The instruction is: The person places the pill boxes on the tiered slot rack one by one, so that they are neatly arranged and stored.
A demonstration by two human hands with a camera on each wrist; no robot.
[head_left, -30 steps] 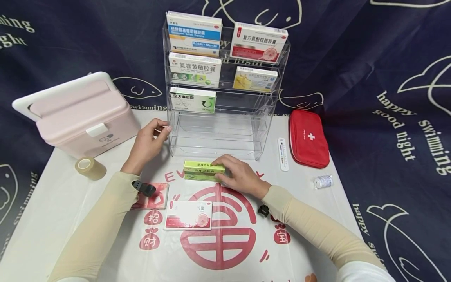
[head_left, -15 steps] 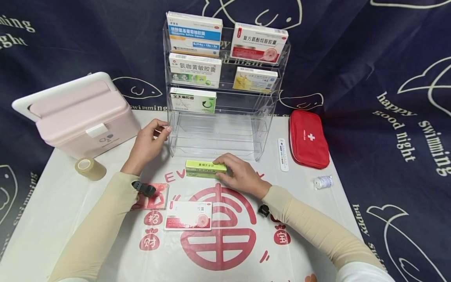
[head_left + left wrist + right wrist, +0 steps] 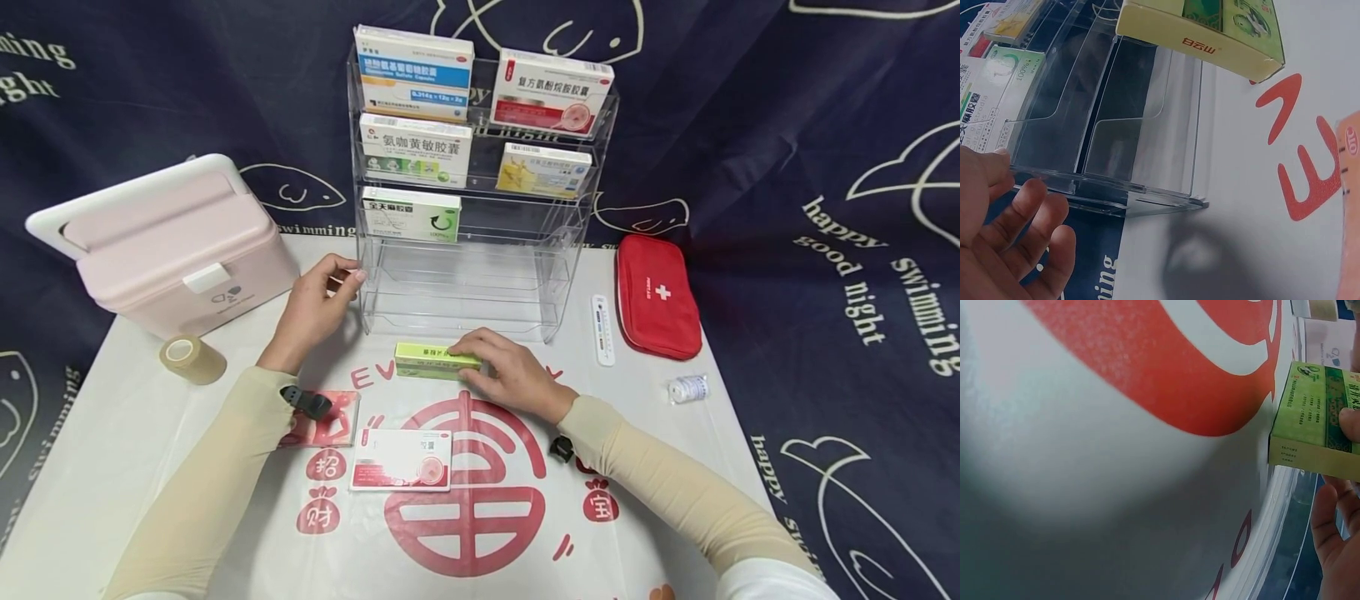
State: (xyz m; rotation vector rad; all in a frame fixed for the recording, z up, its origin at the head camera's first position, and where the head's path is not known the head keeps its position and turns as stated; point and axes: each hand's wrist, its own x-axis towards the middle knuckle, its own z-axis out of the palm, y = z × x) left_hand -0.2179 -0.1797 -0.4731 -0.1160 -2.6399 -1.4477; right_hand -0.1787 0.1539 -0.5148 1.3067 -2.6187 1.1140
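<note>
My right hand point(image 3: 517, 373) grips the right end of a green medicine box point(image 3: 427, 361), thumb on one face and fingers on the other. The box is in front of a clear acrylic display rack point(image 3: 465, 287); in the left wrist view, the same box point(image 3: 1210, 31) shows its cream side. My left hand point(image 3: 318, 304) is at the rack's left side, thumb and forefinger pinching its edge, other fingers loosely bent in the left wrist view. A red-and-white medicine box point(image 3: 401, 460) and a pinkish-red box point(image 3: 337, 418), partly under the left wrist, lie on the table.
Several medicine boxes stand in the rack's upper tiers, among them a white-and-green box point(image 3: 411, 215). A pink medicine chest point(image 3: 187, 258) and tape roll point(image 3: 192, 359) are left. Right lie a thermometer point(image 3: 602, 330), red first-aid pouch point(image 3: 658, 296) and small wrapped roll point(image 3: 687, 388).
The green box has shifted slightly right and its tilt has changed a little in my right hand. My left hand stays at the rack's side.
</note>
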